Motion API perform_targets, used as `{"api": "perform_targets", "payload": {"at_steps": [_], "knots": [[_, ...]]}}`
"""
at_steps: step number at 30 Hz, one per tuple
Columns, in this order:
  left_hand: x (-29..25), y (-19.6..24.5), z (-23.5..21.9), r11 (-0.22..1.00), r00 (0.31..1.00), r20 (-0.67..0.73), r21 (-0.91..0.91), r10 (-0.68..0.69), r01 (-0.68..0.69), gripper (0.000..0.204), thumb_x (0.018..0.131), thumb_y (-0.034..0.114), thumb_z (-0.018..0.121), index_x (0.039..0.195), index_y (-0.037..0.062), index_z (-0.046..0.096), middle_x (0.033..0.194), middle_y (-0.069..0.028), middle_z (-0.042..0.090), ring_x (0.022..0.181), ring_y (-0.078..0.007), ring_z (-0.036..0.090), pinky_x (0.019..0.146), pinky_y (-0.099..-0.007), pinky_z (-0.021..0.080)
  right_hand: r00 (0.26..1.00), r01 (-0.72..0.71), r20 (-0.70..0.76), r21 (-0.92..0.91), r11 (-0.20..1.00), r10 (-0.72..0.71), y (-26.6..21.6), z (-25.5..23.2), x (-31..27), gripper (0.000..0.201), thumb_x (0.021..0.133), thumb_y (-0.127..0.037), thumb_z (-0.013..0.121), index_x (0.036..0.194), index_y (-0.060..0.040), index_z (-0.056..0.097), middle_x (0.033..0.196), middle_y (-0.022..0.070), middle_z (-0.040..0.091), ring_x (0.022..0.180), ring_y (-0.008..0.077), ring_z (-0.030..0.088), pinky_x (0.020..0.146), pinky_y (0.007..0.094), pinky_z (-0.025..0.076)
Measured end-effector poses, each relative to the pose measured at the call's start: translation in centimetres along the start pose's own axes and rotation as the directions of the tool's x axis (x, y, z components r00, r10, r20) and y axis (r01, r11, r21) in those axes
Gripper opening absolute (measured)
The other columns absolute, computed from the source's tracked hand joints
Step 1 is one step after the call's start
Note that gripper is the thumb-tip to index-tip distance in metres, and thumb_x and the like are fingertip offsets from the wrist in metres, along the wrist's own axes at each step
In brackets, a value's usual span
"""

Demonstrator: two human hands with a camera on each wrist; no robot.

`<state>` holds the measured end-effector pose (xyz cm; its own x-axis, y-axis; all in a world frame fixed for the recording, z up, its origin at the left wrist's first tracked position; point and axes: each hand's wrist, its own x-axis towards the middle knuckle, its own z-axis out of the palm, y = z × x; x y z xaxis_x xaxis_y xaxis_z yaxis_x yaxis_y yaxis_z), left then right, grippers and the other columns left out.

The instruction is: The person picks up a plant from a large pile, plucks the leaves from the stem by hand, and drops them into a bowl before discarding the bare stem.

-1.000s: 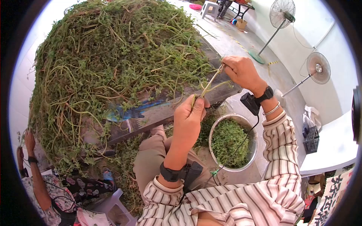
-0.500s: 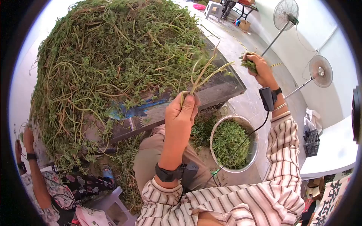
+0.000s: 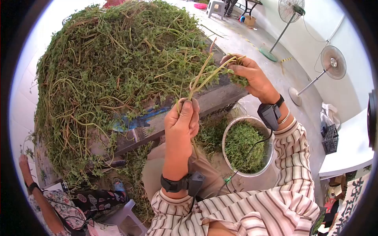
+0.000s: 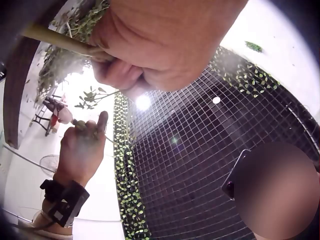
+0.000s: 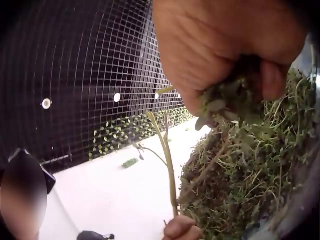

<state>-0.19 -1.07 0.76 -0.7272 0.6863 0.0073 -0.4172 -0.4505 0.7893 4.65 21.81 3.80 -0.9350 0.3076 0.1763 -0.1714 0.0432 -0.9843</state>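
The left hand (image 3: 182, 118), in front of the table's (image 3: 157, 126) near edge, pinches stems (image 3: 201, 82) between thumb and fingers, tips slanting up and right. Above the near right corner, the right hand (image 3: 254, 76) has its fingers curled round leaves (image 3: 239, 80); whether it touches the stem tips I cannot tell. A pile (image 3: 118, 59) covers most of the table, and a tub (image 3: 269, 147) of greens (image 3: 244, 147) stands below the near right corner.

Two pedestal fans (image 3: 333, 62) ranged along white wall (image 3: 319, 19). Light stool (image 3: 216, 8) and cardboard box (image 3: 249, 21) set on far floor (image 3: 230, 29); pink item (image 3: 200, 6) there, perhaps basin, only glimpsed. Black crate (image 3: 330, 139) placed beside plastic bag (image 3: 329, 113). Lettered banner (image 3: 348, 210) partly shown, lower right.
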Motion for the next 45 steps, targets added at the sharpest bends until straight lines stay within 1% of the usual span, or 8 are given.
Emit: {"api": "perform_targets", "payload": {"at_steps": [11, 24, 33, 39, 41, 42, 43, 45], "knots": [[-0.2, 0.1, 0.2, 1.0, 1.0, 0.013, -0.012, -0.02, 0.02, 0.02, 0.091, 0.025, 0.05, 0.083, 0.0067, 0.053, 0.053, 0.0064, 0.037, 0.041, 0.0002, 0.028, 0.037, -0.0154, 0.022, 0.97, 0.241, 0.122, -0.541, 0.806, -0.208, 1.5, 2.7, 1.3, 0.029, 0.078, -0.013, 0.06, 0.105, -0.0007, 0.06, 0.081, 0.001, 0.059, 0.072, 0.006, 0.049, 0.064, 0.0229, 0.041], [-0.1, 0.0, -0.1, 0.999, 0.999, 0.038, -0.028, -0.016, 0.017, 0.021, 0.091, 0.026, 0.049, 0.084, 0.0067, 0.054, 0.054, 0.0065, 0.037, 0.042, 0.0002, 0.028, 0.037, -0.0155, 0.022, 0.992, 0.115, 0.099, -0.439, 0.891, -0.079, 0.3, 4.5, 0.6, 0.018, 0.078, -0.011, 0.059, 0.091, 0.0008, 0.061, 0.072, 0.0005, 0.057, 0.066, 0.0062, 0.047, 0.06, 0.023, 0.04], [0.4, -1.2, 0.1, 0.996, 0.996, 0.022, -0.002, -0.084, 0.085, 0.022, 0.091, 0.027, 0.05, 0.084, 0.0057, 0.054, 0.054, 0.0064, 0.038, 0.041, 0.0003, 0.027, 0.037, -0.0151, 0.022, 0.928, 0.319, 0.044, -0.606, 0.728, -0.37, 1.3, 3.0, 0.0, 0.015, 0.078, -0.01, 0.055, 0.088, 0.0015, 0.058, 0.065, 0.0006, 0.05, 0.063, 0.0068, 0.044, 0.057, 0.0243, 0.039], [0.9, -2.1, 0.6, 0.992, 0.99, 0.092, -0.061, -0.105, 0.11, 0.022, 0.091, 0.026, 0.048, 0.085, 0.0052, 0.053, 0.054, 0.0064, 0.036, 0.041, -0.0004, 0.026, 0.037, -0.0158, 0.021, 0.976, 0.046, -0.204, -0.174, 0.984, -0.082, 2.8, 0.4, 0.0, 0.013, 0.078, -0.011, 0.055, 0.083, 0.0005, 0.058, 0.068, 0.0017, 0.053, 0.06, 0.0077, 0.044, 0.056, 0.0229, 0.038], [0.2, -0.7, 0.6, 0.994, 0.995, 0.055, -0.064, -0.089, 0.092, 0.022, 0.091, 0.026, 0.048, 0.085, 0.0054, 0.054, 0.054, 0.006, 0.037, 0.041, -0.0007, 0.026, 0.037, -0.0167, 0.021, 0.692, 0.328, 0.272, -0.944, -0.044, -0.669, 3.4, -4.2, -0.4, 0.013, 0.078, -0.013, 0.055, 0.083, -0.0017, 0.059, 0.068, 0.0003, 0.054, 0.056, 0.0067, 0.045, 0.048, 0.0214, 0.036], [0.0, 0.1, 0.3, 0.996, 0.998, 0.016, -0.07, -0.056, 0.057, 0.022, 0.091, 0.025, 0.047, 0.085, 0.0056, 0.054, 0.055, 0.0055, 0.039, 0.042, -0.001, 0.026, 0.037, -0.0177, 0.021, 0.822, 0.203, -0.282, -0.666, 0.717, -0.495, 3.1, -4.8, -1.2, 0.012, 0.078, -0.012, 0.055, 0.084, -0.0027, 0.059, 0.067, -0.0003, 0.052, 0.054, 0.006, 0.044, 0.044, 0.0206, 0.033], [0.0, 0.4, -0.2, 0.995, 0.997, 0.01, -0.065, -0.075, 0.075, 0.022, 0.091, 0.025, 0.047, 0.085, 0.0056, 0.054, 0.055, 0.0055, 0.039, 0.042, -0.001, 0.026, 0.037, -0.0177, 0.021, 0.844, -0.003, -0.534, 0.073, 0.997, 0.042, 2.9, -5.4, -2.0, 0.011, 0.078, -0.012, 0.056, 0.085, -0.0037, 0.059, 0.066, -0.0009, 0.051, 0.052, 0.0052, 0.044, 0.04, 0.0199, 0.03], [0.4, 0.6, -1.0, 0.993, 0.998, 0.0, -0.101, 0.056, -0.055, 0.021, 0.091, 0.025, 0.049, 0.086, 0.0048, 0.055, 0.055, 0.0049, 0.039, 0.041, -0.0024, 0.027, 0.037, -0.0187, 0.021, 0.823, -0.001, -0.564, 0.112, 0.994, 0.064, 3.3, -6.2, -4.0, 0.011, 0.08, -0.013, 0.055, 0.084, -0.004, 0.058, 0.064, -0.0013, 0.049, 0.049, 0.0048, 0.04, 0.038, 0.0195, 0.026]]}}
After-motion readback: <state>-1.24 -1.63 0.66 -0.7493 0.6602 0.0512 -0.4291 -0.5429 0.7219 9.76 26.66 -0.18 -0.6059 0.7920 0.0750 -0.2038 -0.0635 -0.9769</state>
